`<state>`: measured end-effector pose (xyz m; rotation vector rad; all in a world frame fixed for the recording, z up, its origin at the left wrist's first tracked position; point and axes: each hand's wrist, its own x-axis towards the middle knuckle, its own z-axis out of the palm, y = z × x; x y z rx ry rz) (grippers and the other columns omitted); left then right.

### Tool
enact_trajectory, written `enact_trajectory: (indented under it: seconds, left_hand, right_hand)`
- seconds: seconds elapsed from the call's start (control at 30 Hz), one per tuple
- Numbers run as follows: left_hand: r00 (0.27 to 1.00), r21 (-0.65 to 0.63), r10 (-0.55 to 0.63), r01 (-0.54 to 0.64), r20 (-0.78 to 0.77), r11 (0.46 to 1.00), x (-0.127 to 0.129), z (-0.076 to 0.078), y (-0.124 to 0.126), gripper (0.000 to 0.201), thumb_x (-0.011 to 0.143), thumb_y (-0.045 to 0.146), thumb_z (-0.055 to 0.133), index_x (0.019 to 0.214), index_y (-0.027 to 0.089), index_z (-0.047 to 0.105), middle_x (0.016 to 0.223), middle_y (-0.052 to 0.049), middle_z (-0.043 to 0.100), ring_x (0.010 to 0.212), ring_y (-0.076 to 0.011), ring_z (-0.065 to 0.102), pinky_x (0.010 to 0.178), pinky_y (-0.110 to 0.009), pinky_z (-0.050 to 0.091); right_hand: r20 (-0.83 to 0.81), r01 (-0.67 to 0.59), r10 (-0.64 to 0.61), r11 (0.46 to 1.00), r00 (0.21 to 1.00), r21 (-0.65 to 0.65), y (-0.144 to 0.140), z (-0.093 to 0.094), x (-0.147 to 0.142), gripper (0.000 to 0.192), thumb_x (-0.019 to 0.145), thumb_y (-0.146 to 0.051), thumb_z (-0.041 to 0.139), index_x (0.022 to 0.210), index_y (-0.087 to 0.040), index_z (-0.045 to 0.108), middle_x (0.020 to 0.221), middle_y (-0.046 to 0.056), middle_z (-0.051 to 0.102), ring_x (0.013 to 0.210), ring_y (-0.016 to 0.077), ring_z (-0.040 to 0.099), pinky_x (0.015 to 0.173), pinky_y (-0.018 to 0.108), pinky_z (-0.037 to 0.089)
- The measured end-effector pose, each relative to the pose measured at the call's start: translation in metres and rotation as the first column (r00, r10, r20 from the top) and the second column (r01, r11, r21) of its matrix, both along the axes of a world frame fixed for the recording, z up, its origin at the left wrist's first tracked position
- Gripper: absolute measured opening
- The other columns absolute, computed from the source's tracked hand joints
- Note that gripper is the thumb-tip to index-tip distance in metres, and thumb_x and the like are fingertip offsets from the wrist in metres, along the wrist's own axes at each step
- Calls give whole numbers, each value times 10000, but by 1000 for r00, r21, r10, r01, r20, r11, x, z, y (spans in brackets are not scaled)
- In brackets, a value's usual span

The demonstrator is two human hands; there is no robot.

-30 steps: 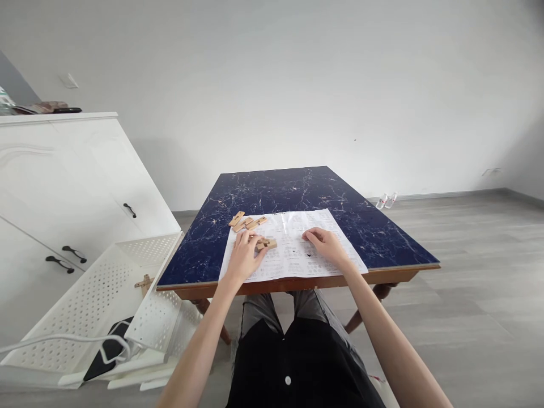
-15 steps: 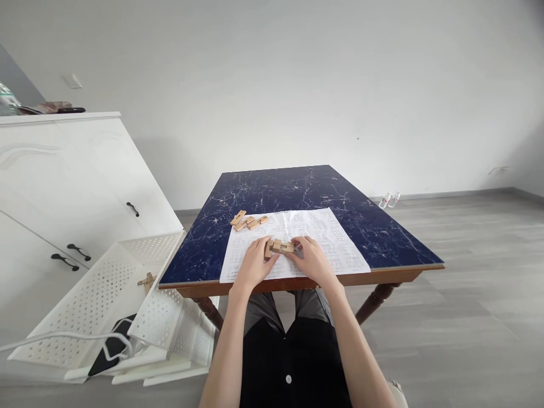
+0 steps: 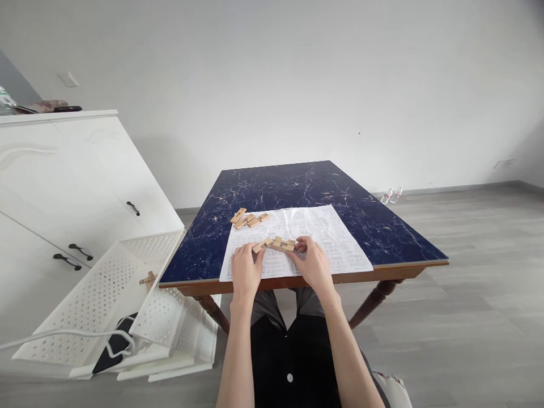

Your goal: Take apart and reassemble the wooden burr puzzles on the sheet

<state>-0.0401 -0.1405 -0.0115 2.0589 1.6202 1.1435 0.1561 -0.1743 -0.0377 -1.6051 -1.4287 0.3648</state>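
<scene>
Across the middle of the scene stands a dark blue marbled table (image 3: 297, 187) on brown wooden legs. To its left is a white cabinet (image 3: 63, 181) with black handles; a white perforated rack (image 3: 106, 289) leans on the floor between cabinet and table, with a white cable (image 3: 63, 338) lying over its near end. Two small water bottles (image 3: 391, 196) lie on the grey floor at the far right, against the wall.

A printed paper sheet (image 3: 331, 238) lies flat on the near half of the table. At the sheet's far left corner sits a loose group of wooden blocks (image 3: 249, 219), well apart from the hands.

Near the sheet's middle lies a wooden block assembly (image 3: 281, 244). The right hand (image 3: 312, 262) has its fingers curled against the right end of the assembly, pinching it. The left hand (image 3: 247, 267) rests on the sheet, fingers together, with the fingertips on a single wooden block (image 3: 258, 247) just beside the assembly's left end.
</scene>
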Motion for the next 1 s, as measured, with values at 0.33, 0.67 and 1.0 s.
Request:
enact_trajectory:
  seconds: [0.33, 0.67, 1.0]
  left_hand:
    - [928, -124, -115, 169, 353, 978, 3, 13, -8, 461, 1104, 551, 377, 1220, 199, 650, 931, -60, 733, 719, -177, 672, 700, -299, 543]
    - [862, -184, -130, 247, 490, 951, 7, 10, -8, 506, 1087, 587, 433, 1323, 191, 642, 1126, -111, 756, 771, -172, 680, 725, -304, 573]
    - [877, -208, -94, 213, 471, 955, 14, 17, -14, 476, 1075, 569, 480, 1322, 183, 607, 1157, -113, 769, 792, -177, 689, 737, -305, 546]
  right_hand:
    - [51, -60, 58, 998, 997, 29, -2, 4, 3, 263, 992, -457, 616, 1129, -238, 664, 1075, 102, 739, 1007, 308, 669, 826, 418, 516]
    - [-50, -131, 133, 990, 990, 46, -4, 6, 10, 303, 1037, -454, 558, 1202, -240, 696, 1154, 110, 760, 981, 282, 720, 804, 379, 560]
    - [-64, -122, 123, 992, 990, 13, -7, 9, 7, 296, 1014, -484, 609, 1148, -238, 706, 1158, 111, 766, 1001, 298, 716, 792, 382, 554]
